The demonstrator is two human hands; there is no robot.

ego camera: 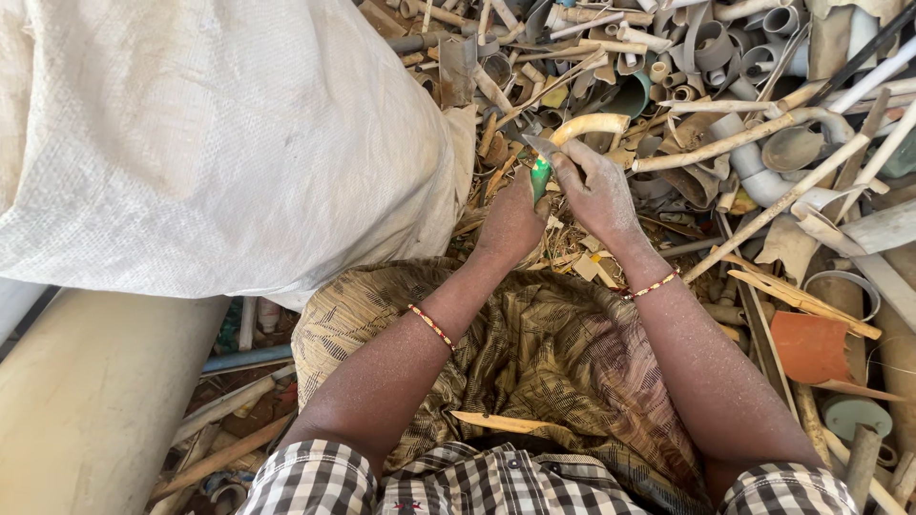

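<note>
Left hand (510,221) and right hand (596,186) close together at centre, beyond lap; small tool (540,176) between them, touching both; curved pipe piece (589,125) just beyond right hand, its near end at fingers; big woven sack (219,133) fills left, edge just beside left hand; heap of broken pipes (763,114) spreads ahead and right; patterned cloth (534,353) over lap below hands, thin sliver (501,422) lying on it; large pipe (86,401) lower left, under sack.
</note>
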